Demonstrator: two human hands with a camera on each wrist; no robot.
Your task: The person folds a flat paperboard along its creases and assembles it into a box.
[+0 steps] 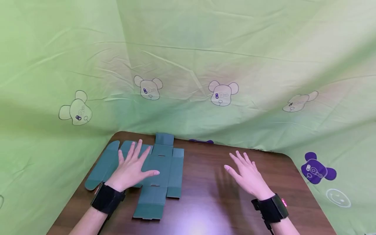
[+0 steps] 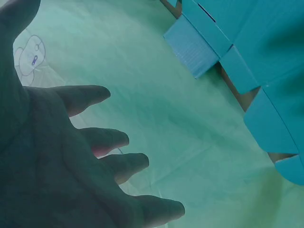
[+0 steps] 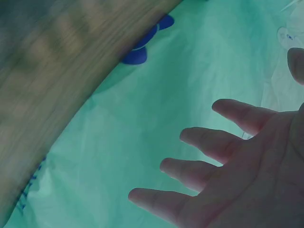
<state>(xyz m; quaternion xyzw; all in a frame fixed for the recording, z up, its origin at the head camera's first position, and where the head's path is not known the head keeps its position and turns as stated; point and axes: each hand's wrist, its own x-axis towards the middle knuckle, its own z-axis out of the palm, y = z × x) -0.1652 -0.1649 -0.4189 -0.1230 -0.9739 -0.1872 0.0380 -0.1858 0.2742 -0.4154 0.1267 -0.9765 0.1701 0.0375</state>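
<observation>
Wooden table bears a flat unfolded box; left hand and right hand spread, holding nothing

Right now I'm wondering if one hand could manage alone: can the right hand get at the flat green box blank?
Probably yes. The right hand is open over bare table, nothing lies between it and the flat green box blank, though the left hand already covers the blank's left part.

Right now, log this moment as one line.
left hand: open over flat green box blank | right hand: open, empty, above table
</observation>
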